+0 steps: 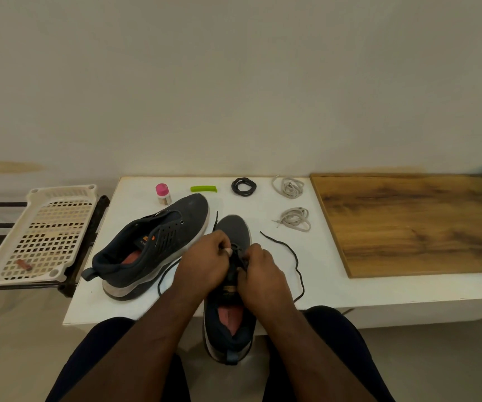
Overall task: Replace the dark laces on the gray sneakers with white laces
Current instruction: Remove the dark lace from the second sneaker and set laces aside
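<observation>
- On the tabletop [135,285], one sneaker [158,245] lies at the left, with no lace in it.
- A second sneaker [231,285] stands just right of it, heel over the near edge.
- Both hands, left hand [202,265] and right hand [260,274], meet on its lace [295,256].
- Along the far edge, left to right: small bottle [163,193], clip [204,188], coiled lace [244,186], lace bundle [289,187].
- Another lace bundle [295,219] lies nearer.
- A wooden board [413,221] lies right; a rack tray [42,233] sits left of the tabletop.

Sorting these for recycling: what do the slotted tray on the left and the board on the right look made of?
The slotted tray looks like moulded cream plastic: uniform colour, gridded holes. The board shows brown wood grain with a smooth matte face; solid wood or laminate, I can't tell.
</observation>
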Available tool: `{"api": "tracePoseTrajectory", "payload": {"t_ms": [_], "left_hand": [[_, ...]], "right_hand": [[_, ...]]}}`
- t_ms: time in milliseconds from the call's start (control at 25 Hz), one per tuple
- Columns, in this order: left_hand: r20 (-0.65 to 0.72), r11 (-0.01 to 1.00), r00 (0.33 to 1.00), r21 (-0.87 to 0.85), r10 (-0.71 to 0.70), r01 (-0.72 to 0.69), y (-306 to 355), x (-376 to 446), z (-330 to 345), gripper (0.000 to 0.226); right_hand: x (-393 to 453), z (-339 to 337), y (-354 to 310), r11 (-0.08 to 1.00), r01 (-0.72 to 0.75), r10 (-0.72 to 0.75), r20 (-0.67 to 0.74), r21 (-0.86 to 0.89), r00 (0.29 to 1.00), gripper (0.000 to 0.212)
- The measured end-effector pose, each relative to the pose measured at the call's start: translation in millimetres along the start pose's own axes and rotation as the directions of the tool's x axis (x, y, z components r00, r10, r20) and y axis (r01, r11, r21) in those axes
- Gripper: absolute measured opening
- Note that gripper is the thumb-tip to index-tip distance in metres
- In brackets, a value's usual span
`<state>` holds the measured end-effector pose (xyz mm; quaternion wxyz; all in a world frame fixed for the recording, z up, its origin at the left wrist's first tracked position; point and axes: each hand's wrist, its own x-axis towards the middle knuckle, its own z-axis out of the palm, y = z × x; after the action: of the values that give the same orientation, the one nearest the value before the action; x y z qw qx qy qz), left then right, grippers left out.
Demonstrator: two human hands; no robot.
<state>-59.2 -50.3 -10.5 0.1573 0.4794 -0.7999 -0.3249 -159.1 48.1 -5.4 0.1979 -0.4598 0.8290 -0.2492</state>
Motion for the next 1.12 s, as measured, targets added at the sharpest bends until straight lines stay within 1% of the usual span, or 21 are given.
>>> {"api": "tracePoseTrajectory", "payload": {"t_ms": [80,120,160,200,280,320,360,440,560,640,680,720,760,840,880,960,1000,1080,1120], "left_hand": [[-0.021,0.978,0.993,-0.172,-0.12,0.115,-10,2,-9,0.014],[-0.026,0.973,0.99,-0.19,-0.138,0.13,-14,2,-12,0.014],[-0.022,0.984,0.994,-0.147,-0.106,0.102,-16,2,-15,0.012],[0.0,0.995,0.999,-0.092,-0.042,0.042,-16,1,-17,0.013],[0.046,0.993,0.992,0.005,0.121,-0.121,-13,-2,-12,0.028],[0.057,0.983,0.984,0.055,0.17,-0.173,-12,-3,-8,0.027],[0.047,0.977,0.981,0.094,0.187,-0.19,-9,-3,-5,0.021],[0.025,0.98,0.988,0.126,0.153,-0.155,-6,-3,-4,0.007],[-0.029,0.997,0.999,0.06,0.04,-0.039,-10,3,-14,0.014],[-0.074,0.999,0.996,0.0,-0.046,0.046,-22,7,-24,0.014],[-0.09,0.998,0.994,-0.01,-0.059,0.058,-27,7,-26,0.011],[-0.085,0.999,0.996,-0.003,-0.04,0.04,-29,5,-26,0.008],[-0.068,0.999,0.998,0.034,0.009,-0.007,-26,2,-25,0.014],[0.016,0.978,0.995,0.184,0.101,-0.102,-16,-6,-17,0.036],[0.034,0.955,0.992,0.268,0.124,-0.129,-9,-9,-12,0.038],[0.02,0.917,0.991,0.377,0.132,-0.129,2,-11,-6,0.029],[0.007,0.91,0.992,0.397,0.128,-0.12,6,-12,-6,0.023],[-0.022,0.92,0.991,0.374,0.133,-0.115,6,-11,-11,0.016],[-0.05,0.937,0.993,0.339,0.111,-0.087,1,-9,-17,0.015]], "right_hand": [[3,2,3,0.998,-0.061,0.062,-0.023,0.021,0.998,0.007],[3,3,4,0.997,-0.076,0.077,-0.024,0.028,0.997,0.006],[3,5,3,0.997,-0.076,0.077,-0.022,0.03,0.997,0.006],[3,6,3,0.997,-0.072,0.073,-0.024,0.032,0.997,0.005],[3,6,2,0.997,-0.066,0.067,-0.037,0.037,0.997,0.005],[3,6,2,0.997,-0.068,0.07,-0.041,0.041,0.997,0.006],[4,6,3,0.996,-0.075,0.077,-0.042,0.046,0.996,0.007],[4,5,4,0.994,-0.095,0.098,-0.045,0.059,0.994,0.006],[4,5,4,0.992,-0.111,0.116,-0.066,0.067,0.991,0.006],[5,5,5,0.991,-0.119,0.123,-0.069,0.064,0.99,0.006],[5,6,5,0.991,-0.12,0.124,-0.067,0.063,0.99,0.006],[5,6,6,0.991,-0.116,0.12,-0.065,0.064,0.991,0.006],[5,7,6,0.992,-0.109,0.113,-0.061,0.069,0.992,0.007],[4,8,6,0.992,-0.095,0.099,-0.048,0.083,0.994,0.009],[4,8,6,0.992,-0.092,0.097,-0.044,0.09,0.994,0.01],[3,8,7,0.991,-0.094,0.099,-0.045,0.095,0.994,0.011],[3,8,7,0.991,-0.098,0.103,-0.052,0.092,0.993,0.011],[4,8,8,0.99,-0.111,0.117,-0.062,0.086,0.991,0.009],[5,8,7,0.989,-0.118,0.124,-0.062,0.085,0.99,0.007]]}}
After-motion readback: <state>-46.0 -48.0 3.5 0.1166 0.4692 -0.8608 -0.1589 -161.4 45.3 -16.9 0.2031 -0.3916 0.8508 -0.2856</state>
